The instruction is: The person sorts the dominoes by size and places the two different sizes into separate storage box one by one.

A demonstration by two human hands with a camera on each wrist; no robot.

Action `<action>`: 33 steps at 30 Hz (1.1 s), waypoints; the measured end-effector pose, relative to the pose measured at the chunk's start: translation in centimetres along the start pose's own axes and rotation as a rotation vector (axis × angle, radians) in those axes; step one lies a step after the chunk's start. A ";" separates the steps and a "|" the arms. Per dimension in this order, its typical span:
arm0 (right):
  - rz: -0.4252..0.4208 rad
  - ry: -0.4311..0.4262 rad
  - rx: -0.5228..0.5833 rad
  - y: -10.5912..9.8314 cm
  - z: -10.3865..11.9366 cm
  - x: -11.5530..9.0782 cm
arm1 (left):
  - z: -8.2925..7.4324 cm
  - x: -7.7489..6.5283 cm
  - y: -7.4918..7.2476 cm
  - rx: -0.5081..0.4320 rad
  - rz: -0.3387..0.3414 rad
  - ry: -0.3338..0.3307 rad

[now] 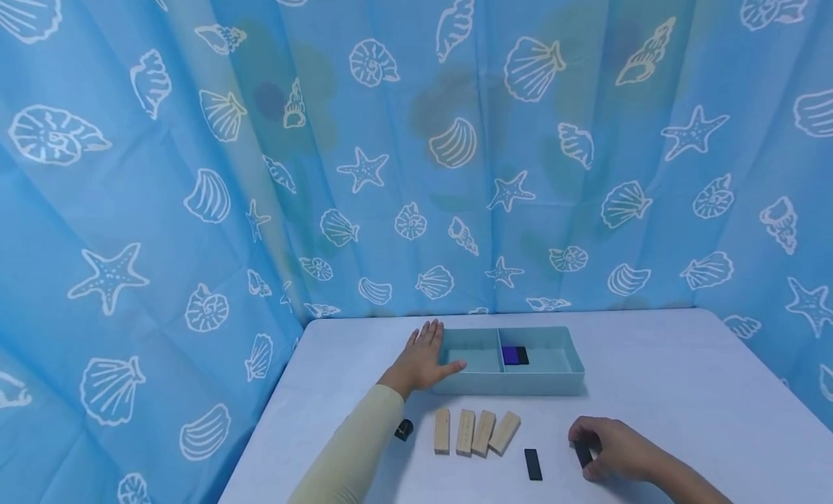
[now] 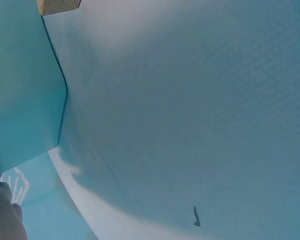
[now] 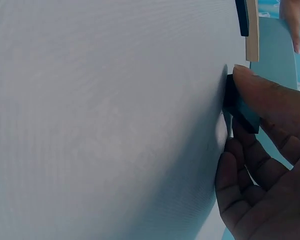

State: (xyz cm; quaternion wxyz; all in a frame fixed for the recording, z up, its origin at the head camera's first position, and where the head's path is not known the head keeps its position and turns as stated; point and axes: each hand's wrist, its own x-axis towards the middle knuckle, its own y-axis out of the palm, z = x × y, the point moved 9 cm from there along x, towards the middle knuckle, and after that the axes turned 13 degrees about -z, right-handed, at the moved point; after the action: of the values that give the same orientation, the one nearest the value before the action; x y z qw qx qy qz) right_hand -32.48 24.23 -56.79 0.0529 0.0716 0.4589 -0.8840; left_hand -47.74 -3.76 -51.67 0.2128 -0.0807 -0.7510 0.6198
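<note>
The right hand point(image 1: 614, 446) is pinching a black block point(image 1: 583, 454) at the white table point(image 1: 664, 359), right of another black block point(image 1: 533, 465) lying flat. The left hand point(image 1: 419, 363), fingers straight, is resting on the left end of a blue tray point(image 1: 507, 385) whose right compartment is holding purple and black pieces point(image 1: 510, 356). Four wooden blocks point(image 1: 465, 433) are lying before it, faint marks on their near ends too small to read.

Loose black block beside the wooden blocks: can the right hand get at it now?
Probably yes: nothing visible separates the right hand from the loose black block, though that hand pinches a second block.
</note>
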 end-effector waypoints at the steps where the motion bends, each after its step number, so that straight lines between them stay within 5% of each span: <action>1: -0.004 0.000 0.003 -0.1 0.1 0.0 | 0.1 0.1 0.0 -0.003 -0.001 -0.002; 14: 0.009 -0.008 0.081 0.1 0.6 0.6 | 0.0 -0.1 -0.2 -0.035 -0.003 -0.025; 33: -0.091 0.002 0.317 -2.9 2.1 1.2 | -0.2 -0.3 -0.7 -0.011 -0.008 0.023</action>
State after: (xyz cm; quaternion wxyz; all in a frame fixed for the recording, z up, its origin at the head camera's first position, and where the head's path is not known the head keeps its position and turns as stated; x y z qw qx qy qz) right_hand -34.32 24.14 -53.51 0.0005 0.0594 0.3163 -0.9468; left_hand -47.28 -3.88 -51.00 0.2236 -0.0861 -0.7523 0.6137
